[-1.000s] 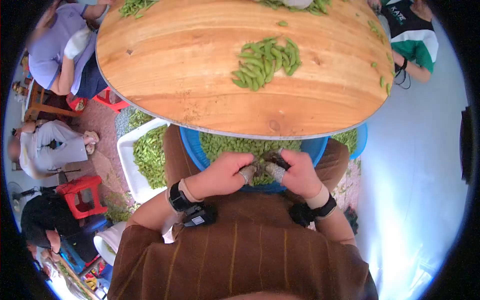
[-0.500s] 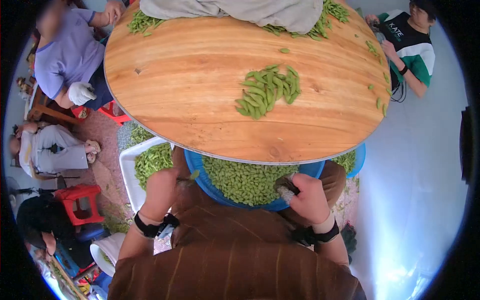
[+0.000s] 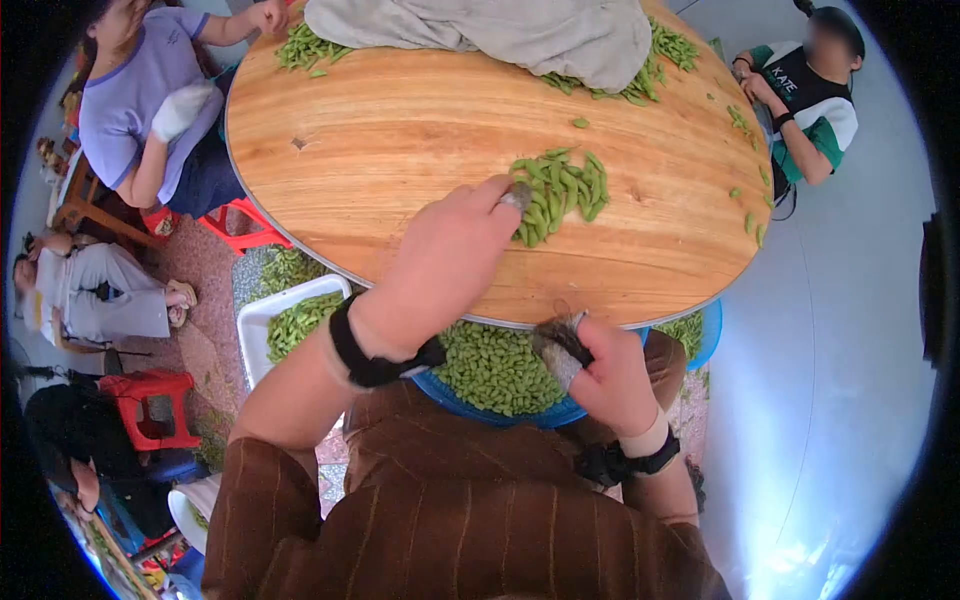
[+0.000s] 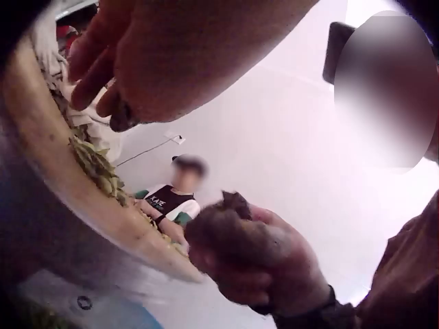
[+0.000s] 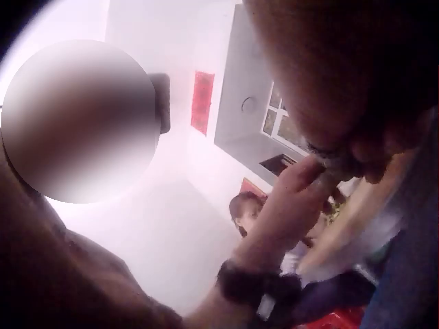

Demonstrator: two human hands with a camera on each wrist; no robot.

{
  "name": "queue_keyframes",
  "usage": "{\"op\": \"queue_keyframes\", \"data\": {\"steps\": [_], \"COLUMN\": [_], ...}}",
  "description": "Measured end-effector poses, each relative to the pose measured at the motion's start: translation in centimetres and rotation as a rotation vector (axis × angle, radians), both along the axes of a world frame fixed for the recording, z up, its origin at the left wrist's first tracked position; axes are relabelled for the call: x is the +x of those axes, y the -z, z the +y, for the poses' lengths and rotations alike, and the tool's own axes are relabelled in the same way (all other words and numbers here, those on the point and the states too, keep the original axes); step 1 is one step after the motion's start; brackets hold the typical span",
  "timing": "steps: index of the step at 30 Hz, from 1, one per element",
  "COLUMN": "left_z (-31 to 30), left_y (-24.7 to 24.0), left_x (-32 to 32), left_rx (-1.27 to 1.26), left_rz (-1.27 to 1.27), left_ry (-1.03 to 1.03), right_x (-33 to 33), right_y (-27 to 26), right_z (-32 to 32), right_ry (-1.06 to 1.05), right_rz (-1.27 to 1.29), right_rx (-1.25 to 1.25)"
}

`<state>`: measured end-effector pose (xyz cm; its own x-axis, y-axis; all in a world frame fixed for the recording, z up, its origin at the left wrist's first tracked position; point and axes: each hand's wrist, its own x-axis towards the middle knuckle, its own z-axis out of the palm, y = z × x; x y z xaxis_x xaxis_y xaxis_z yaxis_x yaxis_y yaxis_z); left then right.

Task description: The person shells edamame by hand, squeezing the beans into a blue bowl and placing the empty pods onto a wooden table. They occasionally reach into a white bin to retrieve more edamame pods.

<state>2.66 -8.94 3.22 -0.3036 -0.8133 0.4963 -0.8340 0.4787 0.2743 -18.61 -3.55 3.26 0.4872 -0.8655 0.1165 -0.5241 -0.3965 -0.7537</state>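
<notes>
My left hand [image 3: 440, 255] reaches over the round wooden table [image 3: 400, 120], fingertips at the left edge of a small pile of green soybean pods [image 3: 570, 190]. In the left wrist view its fingers extend downward, fairly straight. Grey worn coverings wrap some fingertips. My right hand [image 3: 610, 370] stays low at the table's near edge, over the right side of a blue basin [image 3: 455, 398] full of shelled green beans [image 3: 500, 370]. Its fingers are curled, with dark and silvery coverings on thumb and finger; no pod shows in it. The left wrist view shows this curled right hand [image 4: 254, 253] too.
A white tub [image 3: 255, 335] of pods stands on the floor at left, a blue tub [image 3: 712, 330] at right. Grey cloth [image 3: 480, 25] covers more pods at the table's far side. People sit left and right of the table; red stools [image 3: 150, 405] stand at left.
Both hands were together over the basin, then parted. The left hand swung left with a bit of green at its fingers, then moved forward to the pods on the table. The right hand stayed near the basin.
</notes>
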Motion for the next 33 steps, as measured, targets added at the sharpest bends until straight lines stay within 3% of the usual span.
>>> {"op": "queue_keyframes", "data": {"steps": [2, 5, 10, 14, 16, 17, 19, 21, 23, 27, 30, 32, 33], "left_z": [-0.4, 0.0, 1.3, 1.9, 3.4, 4.1, 5.6, 6.9, 7.6, 8.1, 8.3, 8.3, 8.3], "left_y": [0.2, 0.2, 0.0, -1.1, -1.3, -1.3, -0.9, 0.4, 1.0, 1.9, 2.7, 3.3, 3.3], "left_x": [-0.6, -1.7, -3.0, -3.2, -3.6, -3.8, -4.2, -4.6, -4.7, -4.8, -4.6, -4.3, -4.4], "left_rx": [-0.039, 0.143, 0.046, 0.121, 0.368, 0.376, 1.080, 1.146, 1.230, 1.290, 1.173, 0.800, 0.804], "left_rz": [-0.030, -0.164, 0.064, 0.036, 0.287, 0.278, 0.901, 1.030, 1.092, 0.994, 0.847, 0.493, 0.491], "left_ry": [0.033, 0.015, -0.039, -0.072, 0.055, 0.063, 0.167, 0.216, 0.265, 0.171, 0.189, 0.238, 0.241], "right_x": [-0.7, -2.2, -3.2, -2.8, -3.0, -3.1, -3.4, -3.9, -4.4, -4.1, -3.8, -3.8, -3.8], "right_y": [0.2, 0.8, 3.0, 2.9, 2.3, 2.2, 1.6, 0.6, 1.0, 1.7, 2.4, 2.2, 2.0], "right_z": [1.1, 2.1, 2.4, 2.7, 2.9, 3.0, 3.4, 3.6, 3.8, 4.1, 4.2, 4.3, 4.2], "right_ry": [0.035, 0.084, 0.078, 0.137, 0.173, 0.170, 0.181, 0.165, 0.137, 0.107, 0.145, 0.135, 0.120], "right_rz": [-0.019, -0.061, -0.042, -0.185, -0.254, -0.331, -0.414, -0.463, -0.440, -0.396, -0.403, -0.399, -0.392], "right_rx": [0.063, 0.162, 0.179, 0.241, 0.328, 0.330, 0.339, 0.588, 0.548, 0.505, 0.519, 0.562, 0.596]}}
